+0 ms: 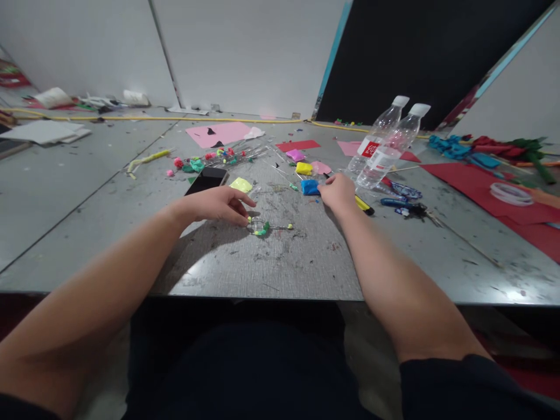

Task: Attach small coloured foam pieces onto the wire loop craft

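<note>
Here, left hand [221, 205]: fingers loosely parted above the grey table [271, 268], a fingertip at the near left edge of a looped wire piece.
Wire piece [265, 229]: flat on the tabletop between the forearms, dotted with green and yellow, its stem pointing right.
Right hand [339, 189]: fingers bent, tips against a blue packet [310, 187]; whether they grip it cannot be told.
Close by: a yellow packet [304, 168] beyond the blue one, a dark phone [207, 179] behind the left hand.
</note>
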Motion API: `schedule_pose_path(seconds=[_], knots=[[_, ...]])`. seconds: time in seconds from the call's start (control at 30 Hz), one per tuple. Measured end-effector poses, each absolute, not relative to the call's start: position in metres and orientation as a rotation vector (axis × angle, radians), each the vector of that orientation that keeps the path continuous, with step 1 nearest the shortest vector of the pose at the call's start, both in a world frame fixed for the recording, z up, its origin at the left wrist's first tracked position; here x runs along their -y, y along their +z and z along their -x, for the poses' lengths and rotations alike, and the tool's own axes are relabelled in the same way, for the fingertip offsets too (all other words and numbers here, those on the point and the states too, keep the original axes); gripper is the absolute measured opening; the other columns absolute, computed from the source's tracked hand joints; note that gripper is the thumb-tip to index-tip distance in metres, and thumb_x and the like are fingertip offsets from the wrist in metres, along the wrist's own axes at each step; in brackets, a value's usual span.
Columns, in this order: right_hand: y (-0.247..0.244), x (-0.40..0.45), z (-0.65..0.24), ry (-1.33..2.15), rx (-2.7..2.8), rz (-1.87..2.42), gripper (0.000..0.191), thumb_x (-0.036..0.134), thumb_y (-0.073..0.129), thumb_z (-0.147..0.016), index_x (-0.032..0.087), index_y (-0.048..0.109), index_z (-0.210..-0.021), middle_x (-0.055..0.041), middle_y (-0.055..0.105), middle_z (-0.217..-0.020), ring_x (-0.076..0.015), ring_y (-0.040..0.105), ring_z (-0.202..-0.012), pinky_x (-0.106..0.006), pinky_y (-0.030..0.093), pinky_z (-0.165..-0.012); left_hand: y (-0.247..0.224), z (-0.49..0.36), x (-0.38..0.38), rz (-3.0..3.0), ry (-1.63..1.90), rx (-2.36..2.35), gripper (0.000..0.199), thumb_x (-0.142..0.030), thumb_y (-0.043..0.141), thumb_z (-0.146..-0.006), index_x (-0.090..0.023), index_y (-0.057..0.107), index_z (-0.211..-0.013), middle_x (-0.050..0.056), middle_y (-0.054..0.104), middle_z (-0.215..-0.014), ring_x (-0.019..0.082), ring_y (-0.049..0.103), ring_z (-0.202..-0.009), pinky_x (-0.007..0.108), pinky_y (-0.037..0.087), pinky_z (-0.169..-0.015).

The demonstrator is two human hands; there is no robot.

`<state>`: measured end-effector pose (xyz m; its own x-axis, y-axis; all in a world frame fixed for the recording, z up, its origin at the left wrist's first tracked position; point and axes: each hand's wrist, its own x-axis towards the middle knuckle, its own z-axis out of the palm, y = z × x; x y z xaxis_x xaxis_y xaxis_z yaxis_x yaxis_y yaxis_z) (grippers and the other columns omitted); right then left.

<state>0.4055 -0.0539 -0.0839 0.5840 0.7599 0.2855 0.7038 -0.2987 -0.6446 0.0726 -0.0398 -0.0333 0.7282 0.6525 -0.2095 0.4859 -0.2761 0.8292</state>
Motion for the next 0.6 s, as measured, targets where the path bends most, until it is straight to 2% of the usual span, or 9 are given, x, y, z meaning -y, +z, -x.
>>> schedule_pose_path(seconds=[0.17,0.27,0.33,0.43,0.6], knots=[[-0.077,0.051,-0.397,0.188,1.058,1.742,0.019,0.017,0.064,-0.081,0.017,0.062,-0.100,-0.0093,0.072,-0.093,-0.0239,0.071,-0.091,-0.039,0.053,-0.086,-0.030,-0.073,0.041,-1.933,0.181,-0.879,0.052,-0.027,0.087,-0.064,-0.021,0.076,-0.114,0.004,0.078,-0.087,0.017,0.071,-0.077,0.028,0.051,-0.071],[-0.068,0.062,-0.374,0.288,1.079,1.535,0.020,0.021,0.058,-0.088,0.018,0.060,-0.108,-0.0087,0.070,-0.096,-0.0202,0.070,-0.080,-0.036,0.055,-0.075,-0.026,-0.079,0.046,-2.001,0.318,-0.939,0.040,-0.033,0.085,-0.070,-0.019,0.077,-0.106,0.004,0.074,-0.084,0.015,0.065,-0.072,0.028,0.049,-0.067],[-0.065,0.074,-0.352,0.378,1.155,1.412,0.020,0.022,0.057,-0.091,0.020,0.059,-0.111,-0.0073,0.068,-0.097,-0.0183,0.070,-0.076,-0.036,0.056,-0.074,-0.025,-0.084,0.053,-2.021,0.503,-0.964,0.029,-0.036,0.080,-0.078,-0.018,0.075,-0.101,0.004,0.070,-0.082,0.014,0.060,-0.068,0.027,0.047,-0.063],[-0.067,0.091,-0.316,0.494,1.282,1.300,0.016,0.023,0.060,-0.090,0.022,0.059,-0.107,-0.0050,0.067,-0.095,-0.0181,0.069,-0.078,-0.037,0.057,-0.077,-0.024,-0.094,0.063,-2.014,0.674,-0.965,0.020,-0.037,0.072,-0.087,-0.018,0.072,-0.093,0.004,0.068,-0.080,0.013,0.060,-0.070,0.027,0.047,-0.064],[-0.069,0.106,-0.283,0.578,1.419,1.252,0.010,0.018,0.063,-0.084,0.024,0.055,-0.086,-0.0027,0.067,-0.088,-0.0179,0.067,-0.082,-0.035,0.056,-0.076,-0.030,-0.107,0.073,-1.939,0.673,-0.945,0.019,-0.035,0.070,-0.090,-0.016,0.069,-0.089,0.004,0.069,-0.080,0.013,0.063,-0.071,0.027,0.053,-0.069]])
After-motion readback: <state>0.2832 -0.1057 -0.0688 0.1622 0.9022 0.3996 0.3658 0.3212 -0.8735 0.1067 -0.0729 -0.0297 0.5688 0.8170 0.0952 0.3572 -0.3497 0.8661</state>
